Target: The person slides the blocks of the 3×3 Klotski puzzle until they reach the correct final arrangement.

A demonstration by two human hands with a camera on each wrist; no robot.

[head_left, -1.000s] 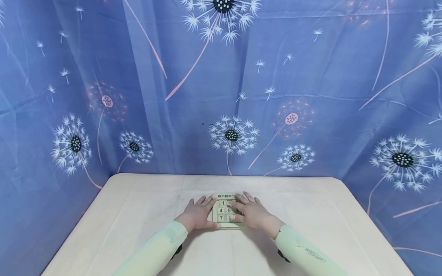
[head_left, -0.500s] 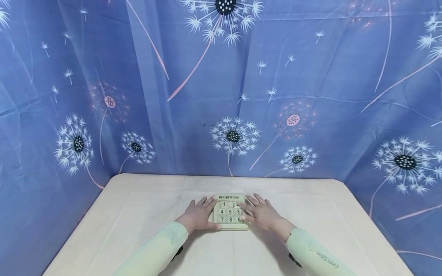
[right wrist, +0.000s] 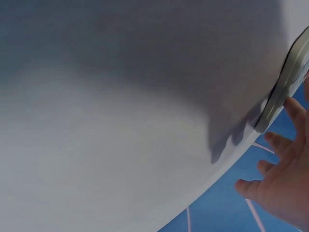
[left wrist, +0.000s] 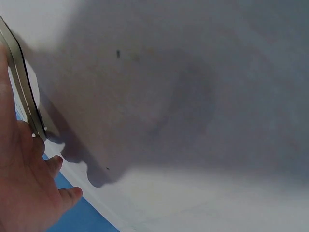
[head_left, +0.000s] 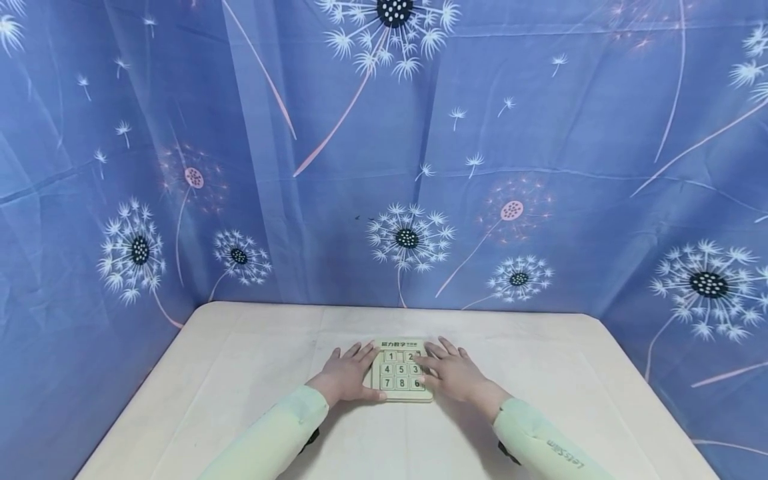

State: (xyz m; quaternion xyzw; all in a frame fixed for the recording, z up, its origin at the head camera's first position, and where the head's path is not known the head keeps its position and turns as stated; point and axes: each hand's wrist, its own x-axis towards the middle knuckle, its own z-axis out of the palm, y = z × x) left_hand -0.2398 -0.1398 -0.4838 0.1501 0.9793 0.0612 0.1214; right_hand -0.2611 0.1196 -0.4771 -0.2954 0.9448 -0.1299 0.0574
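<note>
A pale green sliding number puzzle (head_left: 402, 397) lies flat on the table, its numbered tiles in three rows. In the head view, tile 2 (head_left: 411, 357) sits in the top row, with a narrow gap between it and tile 1 (head_left: 391, 357). My left hand (head_left: 348, 377) rests along the puzzle's left side, thumb at the lower left corner and forefinger near the upper left. With fingers spread, my right hand (head_left: 459, 377) lies over the right edge; a fingertip touches tile 2 and the thumb is by tile 6 (head_left: 417, 383). Both wrist views show only the puzzle's side edge (left wrist: 21, 77).
A cream cloth covers the table (head_left: 240, 373), with its back edge against a blue dandelion-print curtain (head_left: 336, 253). The curtain also stands at the left and right sides. Dark straps show under both pale green sleeves (head_left: 540, 433).
My right hand has moved right, off the puzzle's middle to its right edge, uncovering the tiles. Tile 2 has slid slightly left since half a second ago. The left hand stays put.
</note>
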